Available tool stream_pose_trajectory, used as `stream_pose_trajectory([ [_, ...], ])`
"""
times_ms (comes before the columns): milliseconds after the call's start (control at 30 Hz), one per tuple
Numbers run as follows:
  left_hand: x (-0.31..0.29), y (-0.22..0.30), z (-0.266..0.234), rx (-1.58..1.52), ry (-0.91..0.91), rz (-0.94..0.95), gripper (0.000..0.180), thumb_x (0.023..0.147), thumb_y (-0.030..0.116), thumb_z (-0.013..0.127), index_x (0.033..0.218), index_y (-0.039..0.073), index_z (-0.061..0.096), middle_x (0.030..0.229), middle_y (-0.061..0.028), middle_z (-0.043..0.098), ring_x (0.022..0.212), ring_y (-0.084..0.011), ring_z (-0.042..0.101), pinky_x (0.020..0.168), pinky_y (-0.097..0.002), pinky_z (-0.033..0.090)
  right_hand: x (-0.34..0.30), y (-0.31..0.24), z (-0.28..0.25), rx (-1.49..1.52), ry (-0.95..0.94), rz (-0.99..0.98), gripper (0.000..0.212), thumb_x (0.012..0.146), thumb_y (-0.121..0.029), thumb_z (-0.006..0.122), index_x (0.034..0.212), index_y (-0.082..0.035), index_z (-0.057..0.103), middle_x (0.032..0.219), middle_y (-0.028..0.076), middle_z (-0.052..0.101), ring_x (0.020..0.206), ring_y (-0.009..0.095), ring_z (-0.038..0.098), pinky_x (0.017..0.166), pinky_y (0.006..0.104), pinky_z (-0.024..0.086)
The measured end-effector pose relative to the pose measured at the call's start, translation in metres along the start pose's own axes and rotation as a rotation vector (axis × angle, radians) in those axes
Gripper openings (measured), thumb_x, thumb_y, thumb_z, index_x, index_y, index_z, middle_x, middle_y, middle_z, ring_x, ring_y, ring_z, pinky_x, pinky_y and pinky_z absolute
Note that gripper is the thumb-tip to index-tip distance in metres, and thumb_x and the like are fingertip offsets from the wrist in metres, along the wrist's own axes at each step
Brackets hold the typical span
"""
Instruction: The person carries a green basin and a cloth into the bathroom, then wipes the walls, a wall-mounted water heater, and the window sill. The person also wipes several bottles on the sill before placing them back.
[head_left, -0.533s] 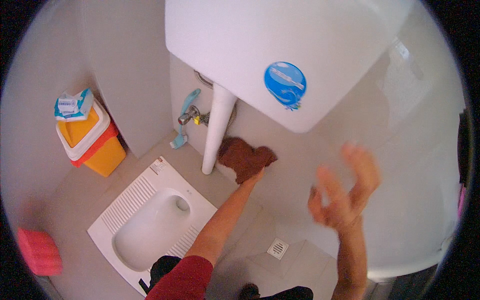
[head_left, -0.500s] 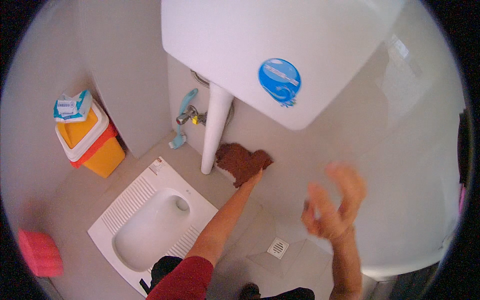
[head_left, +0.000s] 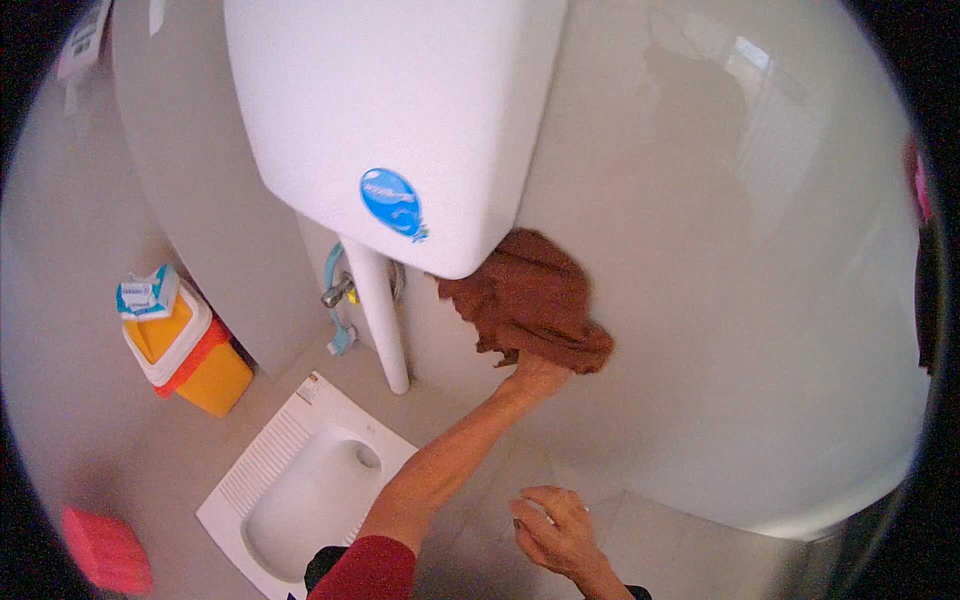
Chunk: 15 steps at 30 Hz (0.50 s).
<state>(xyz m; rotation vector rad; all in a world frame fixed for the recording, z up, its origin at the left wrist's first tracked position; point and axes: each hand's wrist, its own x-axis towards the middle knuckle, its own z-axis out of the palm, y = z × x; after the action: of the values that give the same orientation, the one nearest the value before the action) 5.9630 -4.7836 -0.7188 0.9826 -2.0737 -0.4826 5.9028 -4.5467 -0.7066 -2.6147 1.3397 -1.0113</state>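
Note:
A brown cloth (head_left: 540,295) is bunched against the tiled wall, just below and right of the white cistern (head_left: 390,110). My left hand (head_left: 545,376) grips its lower end; the fingers are mostly hidden under the folds. The cloth's upper left part reaches to the cistern's bottom corner. Lower down, my right hand (head_left: 558,530) is loosely curled, with a gap between thumb and fingers and nothing in it. Under the cistern a white flush pipe (head_left: 378,325) runs down near the wall.
A white squat toilet (head_left: 310,480) is set in the floor at lower left. Beside the partition stands a yellow bin (head_left: 215,380) with a wipes packet (head_left: 148,293) on its lid. A blue brush (head_left: 341,337) hangs behind the pipe, near a metal valve (head_left: 338,294). A red object (head_left: 108,550) lies far left.
My left hand has brought the cloth up the wall, from beside the pipe's foot to the cistern's lower corner. My right hand has dropped lower and left. The view has shifted.

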Motion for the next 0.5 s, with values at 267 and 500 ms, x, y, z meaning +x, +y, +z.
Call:
stream_pose_trajectory([
  [267,0.044,0.066,-0.013,0.752,0.488,0.335,0.081,0.077,0.057,0.052,0.140,0.011,0.031,0.143,-0.0236,0.021,0.130,-0.0506,0.012,0.094,-0.0740,0.008,-0.045,0.036,0.015,0.046,-0.035,0.068,0.021,0.070,-0.010,0.067,0.090,-0.006,0.062,0.086,0.008,0.062,0.078,0.024,0.062,0.061,0.0348,0.050],
  [500,0.100,0.111,-0.017,0.503,1.262,0.019,0.054,0.082,0.038,0.059,0.115,-0.003,0.046,0.113,-0.0216,0.053,0.107,-0.0340,0.049,0.092,-0.0431,0.041,-0.072,0.039,0.017,0.023,-0.188,0.035,0.015,0.075,-0.016,0.064,0.087,-0.008,0.059,0.079,0.007,0.061,0.073,0.025,0.062,0.061,0.0388,0.050],
])
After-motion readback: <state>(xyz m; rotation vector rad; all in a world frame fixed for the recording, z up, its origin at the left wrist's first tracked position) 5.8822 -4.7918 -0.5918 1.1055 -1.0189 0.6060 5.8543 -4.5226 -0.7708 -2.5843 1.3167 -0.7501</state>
